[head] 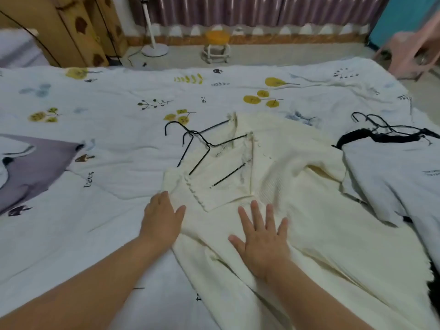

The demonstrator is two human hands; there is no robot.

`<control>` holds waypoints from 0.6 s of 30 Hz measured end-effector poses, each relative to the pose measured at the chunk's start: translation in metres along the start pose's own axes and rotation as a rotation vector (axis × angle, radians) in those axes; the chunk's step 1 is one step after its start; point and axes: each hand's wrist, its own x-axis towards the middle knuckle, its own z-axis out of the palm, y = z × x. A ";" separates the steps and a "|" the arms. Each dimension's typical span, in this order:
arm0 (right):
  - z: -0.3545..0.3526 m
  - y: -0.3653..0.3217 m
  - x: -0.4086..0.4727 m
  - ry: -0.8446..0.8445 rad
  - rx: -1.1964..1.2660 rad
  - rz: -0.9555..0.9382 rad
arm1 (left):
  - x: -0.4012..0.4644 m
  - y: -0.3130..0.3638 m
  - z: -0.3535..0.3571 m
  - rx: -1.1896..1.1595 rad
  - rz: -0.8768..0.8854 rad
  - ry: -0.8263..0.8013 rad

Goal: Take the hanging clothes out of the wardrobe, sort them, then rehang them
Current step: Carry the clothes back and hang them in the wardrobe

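Note:
A cream knitted garment (297, 186) lies spread on the bed, with two black wire hangers (202, 144) still inside its neck, their hooks pointing left. My left hand (162, 220) rests at the garment's left shoulder edge, fingers curled over the fabric. Flat on the garment's chest lies my right hand (262, 236), fingers spread, holding nothing. To the right lies a pale blue garment (400, 182) with a black collar, on black hangers (376, 125) of its own.
The bed cover (95, 115) is white with leaf and animal prints. A wooden wardrobe (71, 27) stands at the back left. On the floor beyond the bed are a white fan stand (154, 50), a yellow stool (216, 46) and a pink chair (409, 53).

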 end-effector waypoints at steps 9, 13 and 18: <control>0.009 0.008 0.012 -0.016 0.023 -0.032 | 0.051 0.013 0.013 -0.262 -0.094 0.049; 0.005 0.007 0.011 -0.041 0.007 -0.032 | 0.033 0.026 0.000 -0.159 0.046 0.035; -0.014 -0.001 -0.013 -0.038 0.034 -0.018 | -0.011 0.045 -0.026 -0.074 0.226 0.126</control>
